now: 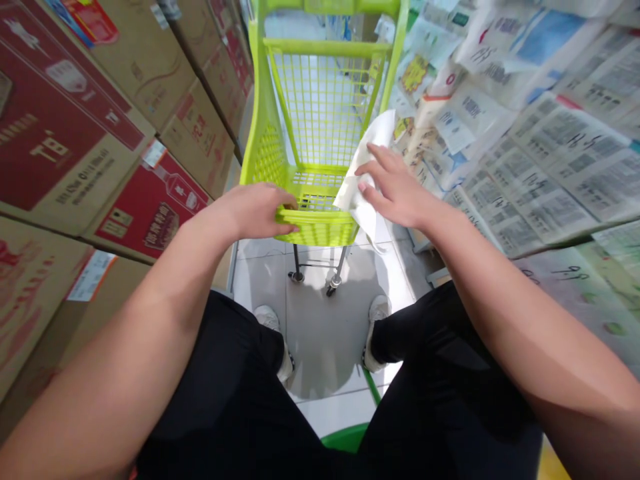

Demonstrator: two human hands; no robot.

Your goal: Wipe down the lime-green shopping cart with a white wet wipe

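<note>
A lime-green plastic shopping cart [320, 230] stands right in front of me, its basket walls made of open grid. My left hand [265, 210] is closed around the near rim at its left corner. Over the right side of the rim hangs a white cloth [370, 143], with one end drooping outside the basket. My right hand [387, 183] presses on this cloth, fingers bent and the cloth under them. Part of the rim beneath the cloth is hidden. No goods show in the visible part of the basket.
Stacked cardboard boxes [95, 167] line the left side. Plastic-wrapped paper packs [530, 160] with handwritten prices are piled on the right. Below are tiled floor [320, 320], my white shoes [267, 317] and a green object [345, 437] between my legs.
</note>
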